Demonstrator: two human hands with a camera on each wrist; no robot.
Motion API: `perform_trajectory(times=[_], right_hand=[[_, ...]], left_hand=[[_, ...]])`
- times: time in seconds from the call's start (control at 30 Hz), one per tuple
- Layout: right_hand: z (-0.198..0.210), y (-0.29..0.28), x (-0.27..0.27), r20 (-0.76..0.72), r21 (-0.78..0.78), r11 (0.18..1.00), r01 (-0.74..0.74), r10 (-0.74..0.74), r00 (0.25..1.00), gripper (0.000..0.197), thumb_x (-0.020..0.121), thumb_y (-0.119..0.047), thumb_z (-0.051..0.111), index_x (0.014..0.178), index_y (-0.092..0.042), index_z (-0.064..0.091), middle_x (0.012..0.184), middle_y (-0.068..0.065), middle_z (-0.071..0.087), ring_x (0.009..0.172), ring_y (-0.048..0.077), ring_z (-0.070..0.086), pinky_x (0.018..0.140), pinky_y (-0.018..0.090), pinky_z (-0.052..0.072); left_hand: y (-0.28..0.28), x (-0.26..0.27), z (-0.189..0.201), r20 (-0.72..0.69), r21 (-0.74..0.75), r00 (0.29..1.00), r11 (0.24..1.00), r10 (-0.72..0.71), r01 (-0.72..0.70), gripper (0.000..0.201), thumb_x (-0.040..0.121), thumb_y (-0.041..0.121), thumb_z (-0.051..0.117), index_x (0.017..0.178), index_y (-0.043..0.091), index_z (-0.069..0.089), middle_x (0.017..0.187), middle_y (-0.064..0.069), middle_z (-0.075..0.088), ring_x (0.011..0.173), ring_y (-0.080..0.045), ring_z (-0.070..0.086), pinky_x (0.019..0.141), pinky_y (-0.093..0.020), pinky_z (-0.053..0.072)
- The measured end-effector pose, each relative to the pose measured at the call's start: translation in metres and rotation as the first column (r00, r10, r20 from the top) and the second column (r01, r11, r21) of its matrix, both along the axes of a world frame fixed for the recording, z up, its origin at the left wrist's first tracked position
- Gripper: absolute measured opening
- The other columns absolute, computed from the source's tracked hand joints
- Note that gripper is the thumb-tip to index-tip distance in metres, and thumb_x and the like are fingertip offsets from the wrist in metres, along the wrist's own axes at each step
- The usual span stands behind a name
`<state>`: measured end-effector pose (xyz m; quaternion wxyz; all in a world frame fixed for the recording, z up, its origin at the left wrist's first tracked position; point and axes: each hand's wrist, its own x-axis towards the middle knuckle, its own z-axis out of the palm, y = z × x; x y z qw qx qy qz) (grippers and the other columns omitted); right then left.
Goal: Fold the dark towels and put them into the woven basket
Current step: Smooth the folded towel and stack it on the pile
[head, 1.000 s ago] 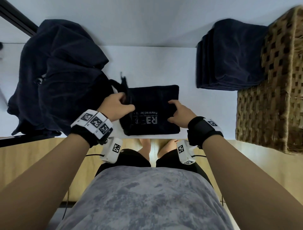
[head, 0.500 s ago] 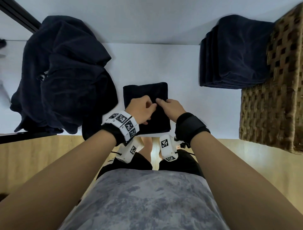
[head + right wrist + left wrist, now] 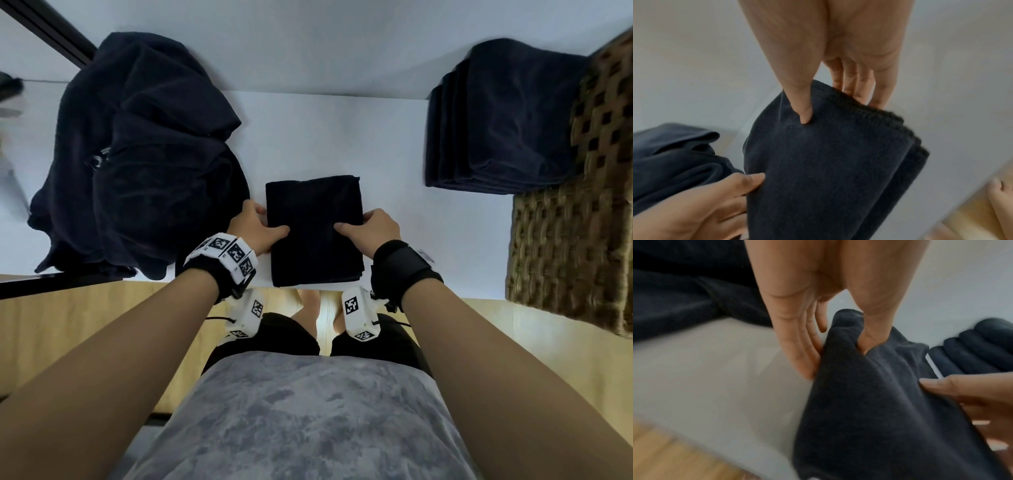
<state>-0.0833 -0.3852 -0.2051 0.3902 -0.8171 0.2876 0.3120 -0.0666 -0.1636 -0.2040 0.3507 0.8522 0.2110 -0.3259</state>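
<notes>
A folded dark towel [image 3: 313, 226] lies at the near edge of the white table [image 3: 325, 130]. My left hand [image 3: 257, 228] pinches its left edge, thumb on top and fingers along the side; the left wrist view shows this hand [image 3: 836, 361] bunching the towel [image 3: 879, 402]. My right hand [image 3: 368, 229] pinches the right edge. In the right wrist view that hand [image 3: 840, 112] has its thumb on the towel [image 3: 828, 162] and its fingers behind the hem. The woven basket [image 3: 565, 253] stands at the right.
A heap of unfolded dark towels [image 3: 137, 154] fills the table's left side, close to my left hand. A stack of folded dark towels [image 3: 503, 120] rests at the back right against the basket. Bare white table lies between heap and stack. Wooden floor shows below the table edge.
The towel was wider with white lettering showing; the left part was folded over to the right. Both hands then moved from its middle out to its two side edges.
</notes>
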Motion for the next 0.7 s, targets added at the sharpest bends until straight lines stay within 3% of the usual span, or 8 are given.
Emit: perform_trajectory(times=[0.07, 0.17, 0.33, 0.53, 0.7], right_hand=[[-0.001, 0.003, 0.0, -0.014, 0.048, 0.999, 0.008, -0.007, 1.0, 0.045, 0.079, -0.044, 0.075, 0.106, -0.01, 0.064, 0.101, 0.002, 0.067, 0.092, 0.02, 0.063, 0.067, 0.023, 0.048], [-0.002, 0.005, -0.002, -0.073, 0.13, 0.991, 0.037, -0.027, 0.997, 0.038, 0.078, -0.041, 0.076, 0.102, -0.015, 0.063, 0.102, 0.002, 0.067, 0.096, 0.022, 0.065, 0.084, 0.032, 0.055], [0.006, -0.019, -0.016, -0.077, 0.182, 0.969, 0.17, -0.158, 0.984, 0.026, 0.078, -0.034, 0.072, 0.098, -0.02, 0.063, 0.1, 0.0, 0.068, 0.095, 0.022, 0.066, 0.087, 0.036, 0.056], [0.022, -0.105, -0.045, -0.019, 0.017, 0.945, 0.327, -0.326, 0.945, 0.026, 0.082, -0.03, 0.066, 0.104, -0.018, 0.058, 0.105, 0.002, 0.066, 0.096, 0.022, 0.062, 0.079, 0.03, 0.05], [0.034, -0.162, -0.061, 0.052, -0.173, 0.914, 0.368, -0.365, 0.93, 0.046, 0.086, -0.025, 0.063, 0.129, -0.012, 0.053, 0.124, 0.008, 0.062, 0.114, 0.028, 0.058, 0.096, 0.034, 0.048]], left_hand=[[-0.006, 0.003, -0.001, -0.071, -0.053, 0.995, 0.996, 0.071, -0.075, 0.067, 0.071, 0.041, 0.078, 0.123, 0.011, 0.05, 0.112, -0.006, 0.064, 0.098, -0.024, 0.066, 0.085, -0.042, 0.057], [-0.013, 0.007, 0.001, -0.118, -0.035, 0.992, 0.998, 0.038, -0.043, 0.056, 0.074, 0.049, 0.076, 0.112, 0.009, 0.064, 0.104, -0.006, 0.07, 0.095, -0.024, 0.068, 0.086, -0.041, 0.057], [-0.041, 0.012, 0.002, -0.19, -0.173, 0.982, 0.985, -0.017, -0.016, 0.029, 0.086, 0.025, 0.07, 0.106, 0.006, 0.062, 0.107, -0.014, 0.069, 0.095, -0.028, 0.069, 0.085, -0.044, 0.058], [-0.131, 0.007, 0.011, -0.215, -0.345, 0.961, 0.934, -0.173, 0.091, 0.034, 0.088, 0.023, 0.07, 0.115, 0.004, 0.061, 0.111, -0.014, 0.068, 0.095, -0.028, 0.069, 0.082, -0.041, 0.059], [-0.199, -0.001, 0.008, -0.224, -0.393, 0.955, 0.915, -0.193, 0.093, 0.038, 0.087, 0.02, 0.072, 0.117, 0.0, 0.06, 0.115, -0.017, 0.066, 0.1, -0.033, 0.068, 0.086, -0.047, 0.057]])
